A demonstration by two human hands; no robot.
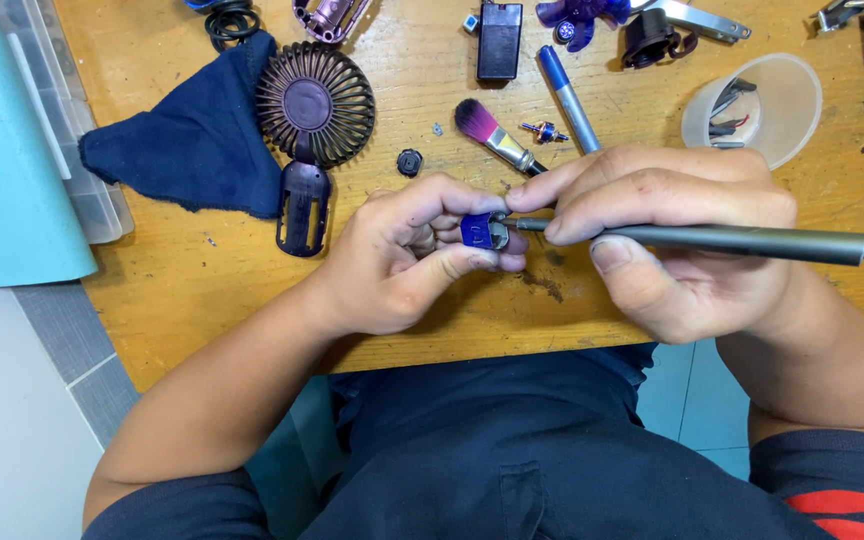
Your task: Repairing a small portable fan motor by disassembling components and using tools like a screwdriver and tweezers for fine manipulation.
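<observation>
Over the wooden surface [202, 290], the right hand [672, 235] has its fingers closed around a grey screwdriver [742, 241], whose long axis lies level with its tip pointing left. That tip meets a small blue part [479, 231] gripped in the left hand's [402, 255] fingers, just above the surface's near edge.

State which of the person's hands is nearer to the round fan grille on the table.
Left. The left hand lies just below-right of the fan grille; the right hand is farther right, holding the screwdriver.
</observation>
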